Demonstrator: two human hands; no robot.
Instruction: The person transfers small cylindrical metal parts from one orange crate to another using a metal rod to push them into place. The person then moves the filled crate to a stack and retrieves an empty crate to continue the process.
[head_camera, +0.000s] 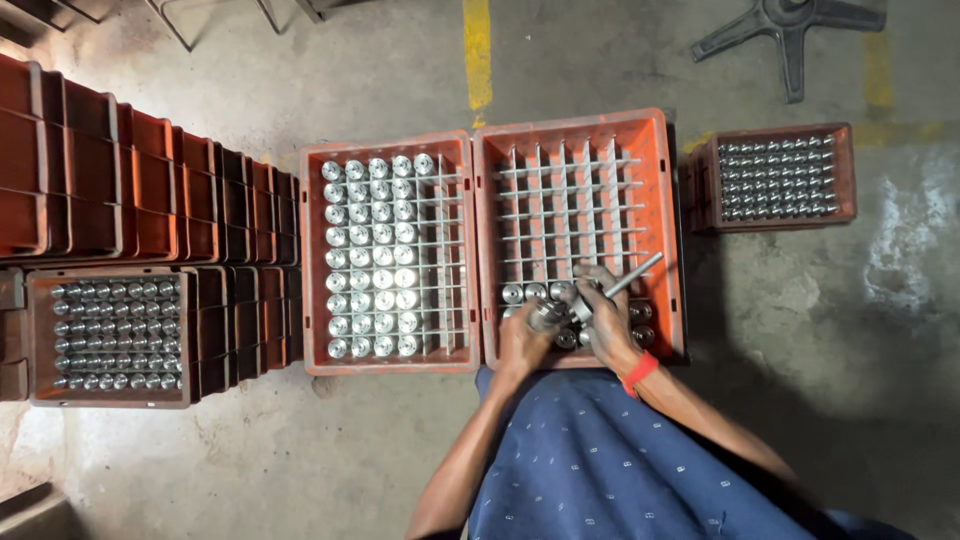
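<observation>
Gripping metal cylinder (546, 316), left hand (522, 343); right hand (606, 318) touching, holding rod (632, 276).

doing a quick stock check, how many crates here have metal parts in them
4. A far-left crate, full; a left middle crate, mostly full; a right middle crate under both hands, few parts; a far-right crate, full. Stacked crates may hide more.

Seen from above: the right orange crate (580, 128) has most of its grid cells open in the far rows, while metal cylinders (640, 322) fill the near rows. The left orange crate (386, 145) is packed across its left columns, leaving a free right-hand strip. Stacked crates (130, 180) wall off the left side. Bare concrete floor (860, 330) lies open on the right.
</observation>
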